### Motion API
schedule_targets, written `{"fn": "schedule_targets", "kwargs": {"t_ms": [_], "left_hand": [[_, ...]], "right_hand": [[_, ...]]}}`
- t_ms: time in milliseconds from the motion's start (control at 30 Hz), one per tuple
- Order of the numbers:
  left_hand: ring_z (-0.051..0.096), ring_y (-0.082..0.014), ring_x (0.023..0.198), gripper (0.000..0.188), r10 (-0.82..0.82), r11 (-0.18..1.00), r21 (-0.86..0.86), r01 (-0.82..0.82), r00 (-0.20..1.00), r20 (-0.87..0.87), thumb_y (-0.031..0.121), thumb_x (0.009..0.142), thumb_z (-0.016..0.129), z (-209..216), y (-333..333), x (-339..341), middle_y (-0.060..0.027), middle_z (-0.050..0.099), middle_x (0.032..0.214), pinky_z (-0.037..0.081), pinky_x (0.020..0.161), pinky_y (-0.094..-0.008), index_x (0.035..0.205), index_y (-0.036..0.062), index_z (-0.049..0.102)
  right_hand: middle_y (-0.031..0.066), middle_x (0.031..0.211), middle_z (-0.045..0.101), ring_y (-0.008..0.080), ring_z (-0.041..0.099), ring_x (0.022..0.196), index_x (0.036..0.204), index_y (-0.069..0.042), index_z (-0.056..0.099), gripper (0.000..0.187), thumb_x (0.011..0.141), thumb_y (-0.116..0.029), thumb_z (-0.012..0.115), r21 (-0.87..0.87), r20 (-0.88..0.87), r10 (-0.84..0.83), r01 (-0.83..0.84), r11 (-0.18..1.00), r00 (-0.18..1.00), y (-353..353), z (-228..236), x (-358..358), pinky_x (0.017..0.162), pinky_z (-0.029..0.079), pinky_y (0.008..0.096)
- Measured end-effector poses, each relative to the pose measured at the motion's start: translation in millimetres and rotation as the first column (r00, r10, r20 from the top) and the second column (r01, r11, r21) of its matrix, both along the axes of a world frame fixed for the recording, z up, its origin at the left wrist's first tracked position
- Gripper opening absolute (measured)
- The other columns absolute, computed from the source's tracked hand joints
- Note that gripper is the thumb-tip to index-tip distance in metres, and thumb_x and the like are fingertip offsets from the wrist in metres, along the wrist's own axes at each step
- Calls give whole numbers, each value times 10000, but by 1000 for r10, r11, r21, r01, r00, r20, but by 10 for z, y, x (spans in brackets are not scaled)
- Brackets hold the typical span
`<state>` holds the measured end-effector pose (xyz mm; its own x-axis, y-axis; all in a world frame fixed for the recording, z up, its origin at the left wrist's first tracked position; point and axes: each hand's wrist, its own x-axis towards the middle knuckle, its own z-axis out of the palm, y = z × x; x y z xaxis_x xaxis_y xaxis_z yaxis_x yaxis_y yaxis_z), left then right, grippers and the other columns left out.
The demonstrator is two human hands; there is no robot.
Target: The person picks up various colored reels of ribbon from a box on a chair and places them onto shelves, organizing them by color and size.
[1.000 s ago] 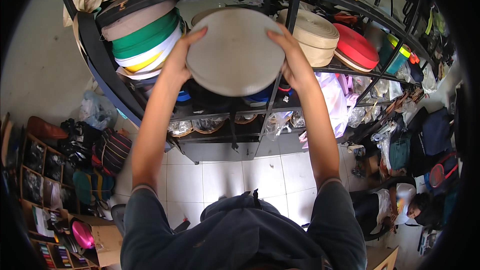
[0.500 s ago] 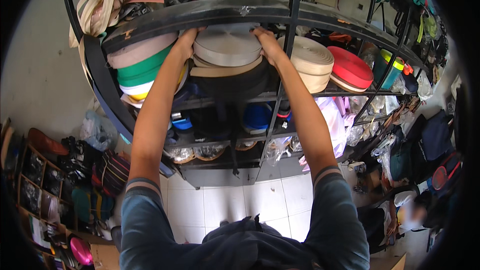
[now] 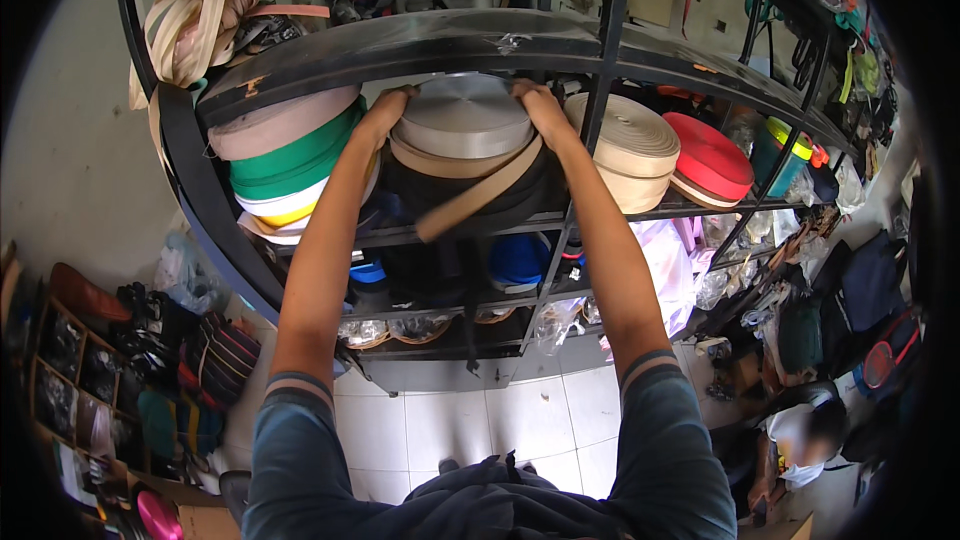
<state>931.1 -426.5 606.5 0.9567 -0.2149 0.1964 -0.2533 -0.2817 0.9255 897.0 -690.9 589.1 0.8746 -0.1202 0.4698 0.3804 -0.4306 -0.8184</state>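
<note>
Both arms reach forward to a shelf. My left hand (image 3: 388, 110) grips the left rim of a wide roll of grey webbing (image 3: 466, 118), and my right hand (image 3: 540, 110) grips its right rim. The fingertips curl out of sight behind the roll. Beneath it lies a roll of tan webbing (image 3: 425, 160), whose loose end (image 3: 470, 202) slants down in front toward the left. A bulky black roll (image 3: 510, 195) sits under that. Left of my left wrist stands a stack with a pinkish-beige roll (image 3: 285, 125) over a green roll (image 3: 300, 162) and white and yellow ones.
An upright black post (image 3: 600, 90) stands right of my right hand. Past it are beige rolls (image 3: 630, 140) and a red roll (image 3: 708, 152). The upper shelf's edge (image 3: 400, 65) runs just above my hands. At lower right is a person in white (image 3: 800, 440).
The tan webbing's loose end has swung out and now hangs slanting in front of the black roll. The shelf and rolls appear slightly lower in view. Both hands keep hold of the grey roll.
</note>
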Motion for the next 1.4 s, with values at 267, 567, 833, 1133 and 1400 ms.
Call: {"fn": "schedule_targets", "kwargs": {"t_ms": [267, 567, 833, 1133, 1400], "left_hand": [[277, -321, 1353, 587, 132, 977, -182, -107, 983, 130, 390, 939, 361, 48, -108, -466, -231, 324, 1436, 192, 1094, -333, 1325, -50, 414], [428, -311, 1250, 345, 126, 992, -86, -93, 688, 715, 25, 835, 531, -1100, -1, -2402, -196, 445, 1332, 305, 1045, -371, 1178, -9, 533], [471, -65, 514, 135, 346, 816, -442, -372, 927, -141, 111, 947, 499, -2759, 656, -3483, -5, 513, 612, 371, 482, -213, 876, 13, 560], [393, -84, 443, 337, 788, 502, -416, -758, 599, -140, 261, 984, 450, -2971, 965, -4854, -36, 509, 625, 350, 446, -235, 780, 7, 533], [354, -17, 467, 288, 898, -151, -395, -906, 42, -439, 236, 961, 518, -2869, 738, -6805, 60, 432, 546, 247, 416, -197, 787, 14, 580]], "right_hand": [[233, 1152, 570, 360, 506, 1126, 1062, 15, 625, 388, 889, -288, 455, 172, 160, -259, 231, 958, 953, 98, -121, -283, 983, 344, 388], [147, 1206, 481, 273, 483, 1144, 1193, -17, 509, 283, 919, -86, 494, 149, 359, -225, 182, 972, 906, 724, -1124, -2073, 958, 385, 345], [157, 1111, 566, 221, 623, 916, 1165, 22, 492, 257, 960, -125, 444, 550, -30, 96, -63, 833, 995, 889, -2146, -3063, 865, 487, 344], [121, 854, 627, 192, 647, 782, 997, 35, 544, 168, 960, -96, 445, 531, -181, 497, -340, 776, 849, 850, -2747, -3190, 692, 523, 287], [74, 645, 559, 113, 548, 477, 939, 31, 540, 122, 928, -87, 513, 478, -392, 802, -644, 597, 451, 1420, -2681, -3999, 464, 430, 216]]}}
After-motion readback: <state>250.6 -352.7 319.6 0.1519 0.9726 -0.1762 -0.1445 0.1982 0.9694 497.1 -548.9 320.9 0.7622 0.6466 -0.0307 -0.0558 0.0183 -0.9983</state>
